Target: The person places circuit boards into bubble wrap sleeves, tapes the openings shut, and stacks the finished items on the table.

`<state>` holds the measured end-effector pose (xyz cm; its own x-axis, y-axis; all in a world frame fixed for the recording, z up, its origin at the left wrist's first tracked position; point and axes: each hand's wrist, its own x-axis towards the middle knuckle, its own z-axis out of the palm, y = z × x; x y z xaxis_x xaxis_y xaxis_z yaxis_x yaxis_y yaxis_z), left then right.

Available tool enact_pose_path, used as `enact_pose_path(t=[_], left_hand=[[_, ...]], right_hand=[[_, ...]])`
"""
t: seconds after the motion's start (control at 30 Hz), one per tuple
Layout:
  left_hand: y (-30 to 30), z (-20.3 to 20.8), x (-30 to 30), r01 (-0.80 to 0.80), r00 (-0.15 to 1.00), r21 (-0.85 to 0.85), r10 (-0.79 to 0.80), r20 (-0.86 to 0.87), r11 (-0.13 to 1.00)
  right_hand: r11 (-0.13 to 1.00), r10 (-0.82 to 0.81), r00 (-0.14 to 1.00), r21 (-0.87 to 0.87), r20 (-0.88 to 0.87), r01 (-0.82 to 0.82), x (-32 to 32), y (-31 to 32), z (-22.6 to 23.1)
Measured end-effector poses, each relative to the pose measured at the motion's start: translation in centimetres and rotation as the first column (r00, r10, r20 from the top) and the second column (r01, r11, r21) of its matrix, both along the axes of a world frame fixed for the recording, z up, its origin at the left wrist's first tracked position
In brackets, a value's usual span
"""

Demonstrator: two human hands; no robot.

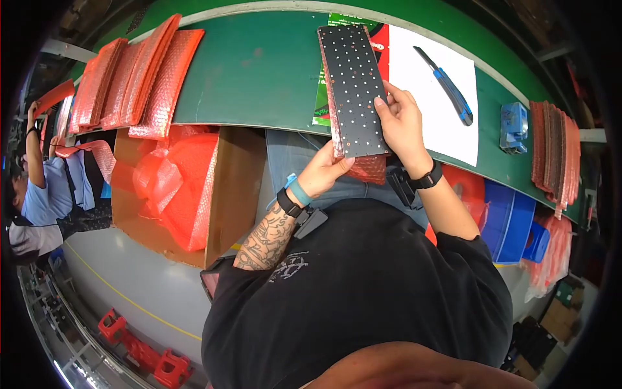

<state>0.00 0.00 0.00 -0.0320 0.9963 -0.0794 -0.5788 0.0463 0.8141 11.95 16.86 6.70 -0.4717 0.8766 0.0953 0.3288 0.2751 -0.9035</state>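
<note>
Over the near edge of the green table [259, 71], the black dotted panel [355, 91], pink bubble wrap [369, 170] beneath, points its long axis away from the person, the left hand [321, 174] pinching its near end, the right hand [403, 124] holding its right long edge.

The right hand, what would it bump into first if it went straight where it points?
Probably the black board with the little light dots: the right hand is touching its edge now. What it would meet after that is hard to tell, because depth is unclear here.
</note>
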Motion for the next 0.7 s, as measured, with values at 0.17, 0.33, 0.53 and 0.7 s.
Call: enact_pose_path(t=[0.17, 0.33, 0.53, 0.7], left_hand=[[-0.4, 0.7, -0.3, 0.039, 0.999, 0.125, -0.037, -0.018, 0.991], [-0.1, -0.1, -0.3, 0.029, 1.000, 0.146, -0.029, -0.001, 0.989], [-0.1, 0.1, -0.1, 0.018, 1.000, 0.144, -0.020, 0.009, 0.989], [-0.3, 1.0, -0.1, 0.022, 1.000, 0.116, -0.024, 0.020, 0.993]], right_hand=[[0.968, -0.015, 0.997, 0.250, 0.074, -0.004, 0.0, -0.9, 0.0], [0.930, -0.023, 0.994, 0.367, 0.103, -0.016, -0.1, -0.7, -0.7], [0.930, -0.006, 0.993, 0.366, 0.121, -0.039, 0.0, -0.6, -0.3], [0.944, 0.002, 0.987, 0.324, 0.160, -0.054, 0.1, -0.3, 0.3]])
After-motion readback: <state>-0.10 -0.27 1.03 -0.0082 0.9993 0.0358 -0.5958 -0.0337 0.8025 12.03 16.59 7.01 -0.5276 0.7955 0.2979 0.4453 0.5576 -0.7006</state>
